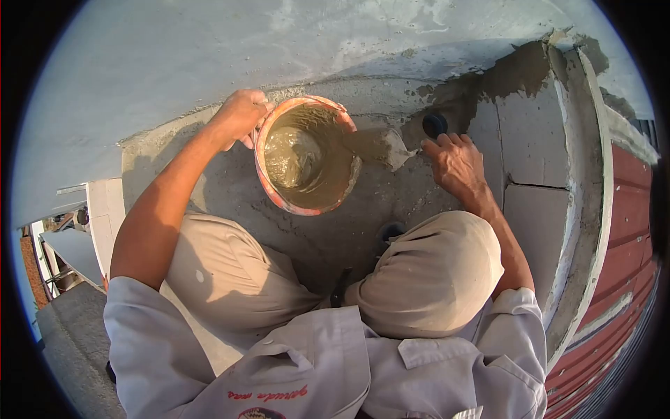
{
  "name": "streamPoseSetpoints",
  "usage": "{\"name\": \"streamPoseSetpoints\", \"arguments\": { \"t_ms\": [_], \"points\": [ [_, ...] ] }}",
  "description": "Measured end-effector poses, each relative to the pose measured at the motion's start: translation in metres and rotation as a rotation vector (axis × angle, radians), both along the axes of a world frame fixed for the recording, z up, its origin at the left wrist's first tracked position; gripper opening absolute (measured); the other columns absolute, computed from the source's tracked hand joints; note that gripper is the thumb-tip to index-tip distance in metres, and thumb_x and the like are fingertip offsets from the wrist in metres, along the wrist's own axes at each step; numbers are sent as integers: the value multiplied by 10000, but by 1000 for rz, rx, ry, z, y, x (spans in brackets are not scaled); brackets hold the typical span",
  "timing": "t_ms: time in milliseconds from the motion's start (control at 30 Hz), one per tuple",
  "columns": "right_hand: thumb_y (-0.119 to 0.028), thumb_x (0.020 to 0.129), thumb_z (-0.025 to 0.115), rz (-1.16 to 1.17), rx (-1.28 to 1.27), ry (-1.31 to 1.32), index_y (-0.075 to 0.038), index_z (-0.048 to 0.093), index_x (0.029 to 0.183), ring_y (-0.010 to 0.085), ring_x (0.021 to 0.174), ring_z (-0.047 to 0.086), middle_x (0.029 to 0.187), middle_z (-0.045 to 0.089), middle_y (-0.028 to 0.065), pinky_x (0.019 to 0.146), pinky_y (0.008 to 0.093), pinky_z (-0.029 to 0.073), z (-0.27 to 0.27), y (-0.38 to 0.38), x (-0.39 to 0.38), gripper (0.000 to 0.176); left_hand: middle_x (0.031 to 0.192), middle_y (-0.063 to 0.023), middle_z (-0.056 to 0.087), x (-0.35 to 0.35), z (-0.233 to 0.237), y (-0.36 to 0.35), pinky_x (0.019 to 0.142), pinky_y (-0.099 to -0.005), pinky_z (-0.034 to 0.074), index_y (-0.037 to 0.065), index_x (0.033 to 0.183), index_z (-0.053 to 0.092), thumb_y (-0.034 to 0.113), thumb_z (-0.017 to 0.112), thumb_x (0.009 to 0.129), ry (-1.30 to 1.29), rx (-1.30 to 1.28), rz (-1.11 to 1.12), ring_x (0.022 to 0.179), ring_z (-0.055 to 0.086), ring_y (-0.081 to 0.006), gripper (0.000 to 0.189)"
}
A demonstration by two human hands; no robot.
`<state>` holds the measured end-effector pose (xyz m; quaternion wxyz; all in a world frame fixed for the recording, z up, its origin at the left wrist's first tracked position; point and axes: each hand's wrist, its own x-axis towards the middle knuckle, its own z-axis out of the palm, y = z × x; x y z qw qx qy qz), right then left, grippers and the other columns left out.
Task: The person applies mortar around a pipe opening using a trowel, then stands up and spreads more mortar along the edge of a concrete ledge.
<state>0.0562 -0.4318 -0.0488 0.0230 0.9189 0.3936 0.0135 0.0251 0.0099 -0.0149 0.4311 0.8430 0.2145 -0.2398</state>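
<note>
An orange-red bucket (262,171) with wet grey-brown mortar (289,153) inside is tilted, its mouth facing up toward the camera. My left hand (242,119) grips its rim at the upper left, fingers closed. On the right, my right hand (457,164) is closed round the handle of a trowel (396,150). The mortar-coated blade points left and reaches the bucket's right rim. Most of the trowel handle is hidden in my fist.
A dark round pipe opening (434,125) lies just above my right hand, and another pipe (391,231) is beside my right knee. Grey wall (279,49) runs along the top. Pale blocks (534,140) and a red metal roof (624,237) are at the right.
</note>
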Motion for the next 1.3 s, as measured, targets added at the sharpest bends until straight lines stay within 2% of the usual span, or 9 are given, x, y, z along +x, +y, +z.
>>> {"name": "streamPoseSetpoints", "arguments": {
  "t_ms": [167,300,433,600,700,933,1100,1200,1300],
  "points": [
    [-75,733,739,83,1,515,-72,730,1135,357,858,713,945,718,147,783,483,571,-3,20,-26,401,856,-122,661,-18,-3,11,500,-384,561,-10,1020,619,248,550,1063,19,-37,98,613,654,-212,271],
    [-69,700,727,-396,161,906,-39,756,1091,379,849,720,926,738,208,753,461,553,7,27,-62,393,894,-129,676,-29,-2,29,535,-395,576,-2,1026,609,255,539,1072,56,-79,120,625,663,-211,270],
    [-108,757,765,-507,378,733,-75,741,1125,369,876,722,909,742,192,788,455,556,-36,-18,-81,370,920,-125,682,-34,-4,39,546,-391,574,7,1020,603,273,539,1073,74,-58,70,652,671,-203,279],
    [-188,824,789,-783,424,803,7,702,1162,280,978,737,1026,733,252,874,414,547,-67,-79,-80,399,950,-121,684,-34,-5,46,547,-381,570,-2,1021,601,299,555,1067,80,30,51,663,679,-200,308],
    [-189,842,772,-995,427,689,26,689,1173,334,988,743,1060,731,275,885,445,550,-89,-90,-79,403,953,-121,675,-29,-4,44,520,-363,573,-25,1028,598,266,584,1053,90,54,26,671,679,-190,293],
    [-165,876,705,-915,160,456,-12,622,1269,439,1016,718,1076,717,293,882,513,564,-97,-69,-63,430,932,-123,647,-31,-11,51,481,-339,589,-72,1039,587,181,648,1007,100,41,12,683,670,-165,262],
    [-211,876,738,-793,22,161,-61,610,1345,429,1009,712,1035,697,253,840,507,598,-164,-61,-86,509,972,-155,638,-32,-13,52,507,-343,611,-101,1078,587,187,664,991,91,68,-7,718,659,-165,311],
    [-265,880,742,-625,79,245,-73,619,1368,412,996,712,1039,671,239,812,497,604,-184,-83,-108,538,990,-160,631,-33,-12,50,508,-344,616,-127,1110,583,185,673,984,75,78,3,727,650,-163,349],
    [-272,897,714,-641,133,469,-71,631,1375,421,1006,707,1081,665,259,820,514,598,-116,-81,-111,525,977,-148,628,-30,-13,51,498,-343,613,-133,1117,582,186,676,982,90,71,-21,738,655,-169,359]
  ]
}}
